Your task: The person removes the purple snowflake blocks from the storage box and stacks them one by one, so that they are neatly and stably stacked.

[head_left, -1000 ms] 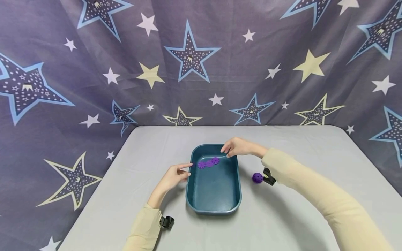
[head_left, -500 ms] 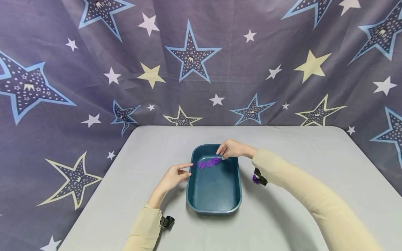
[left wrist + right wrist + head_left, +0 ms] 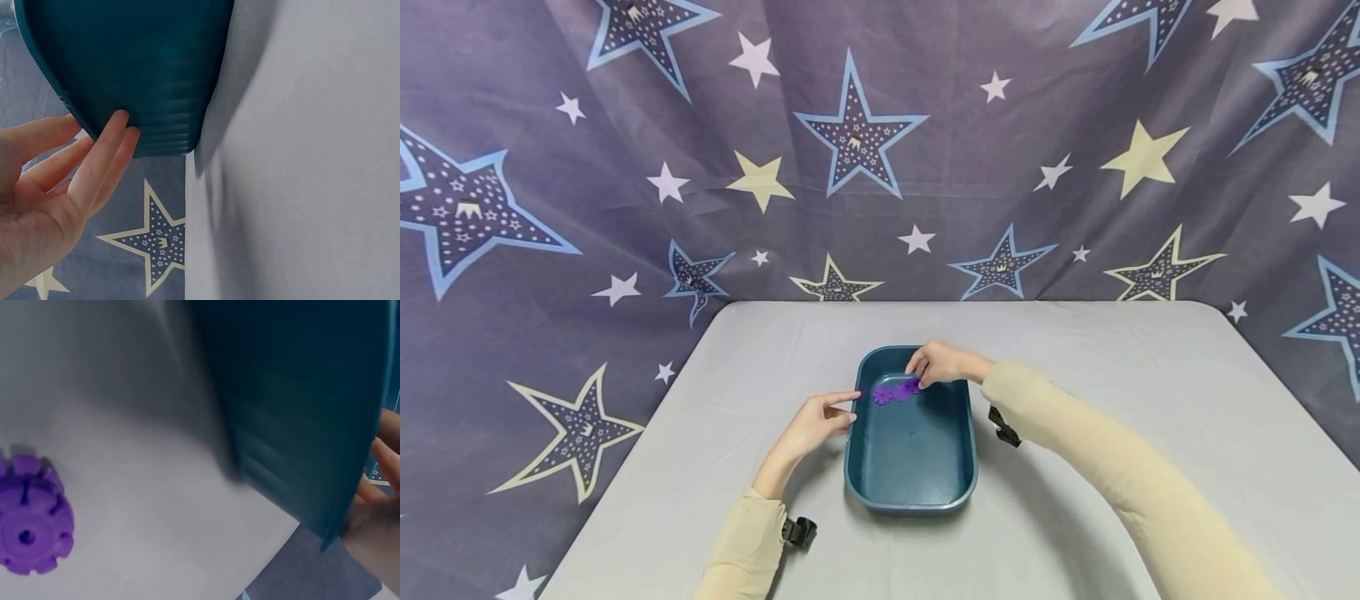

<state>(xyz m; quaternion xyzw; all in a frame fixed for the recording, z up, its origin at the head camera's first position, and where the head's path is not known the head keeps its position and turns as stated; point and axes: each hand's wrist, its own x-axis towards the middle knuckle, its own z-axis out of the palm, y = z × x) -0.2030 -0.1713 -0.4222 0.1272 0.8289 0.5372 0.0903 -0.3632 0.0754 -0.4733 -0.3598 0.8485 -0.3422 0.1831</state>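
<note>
In the head view, a dark teal bin [image 3: 912, 450] stands on the table. Inside, near its far end, lie several purple notched building discs [image 3: 882, 396]. My right hand [image 3: 946, 365] reaches over the right rim with curled fingers, thumb touching the rightmost disc; whether it is pinched I cannot tell. The bin wall hides these fingertips in the right wrist view. My left hand [image 3: 815, 423] rests on the left rim. In the left wrist view, two long fingers [image 3: 103, 150] of it press the bin's outer wall [image 3: 125, 62].
A purple ball-like build of notched discs [image 3: 31, 519] sits on the table right of the bin; in the head view the right sleeve [image 3: 1075, 450] hides it. A star-patterned curtain [image 3: 880, 217] hangs behind the grey-white table [image 3: 760, 350].
My right hand has moved left and down from the bin's right rim to the rightmost disc, its sleeve now covering the purple ball in the head view. The left hand stays put.
</note>
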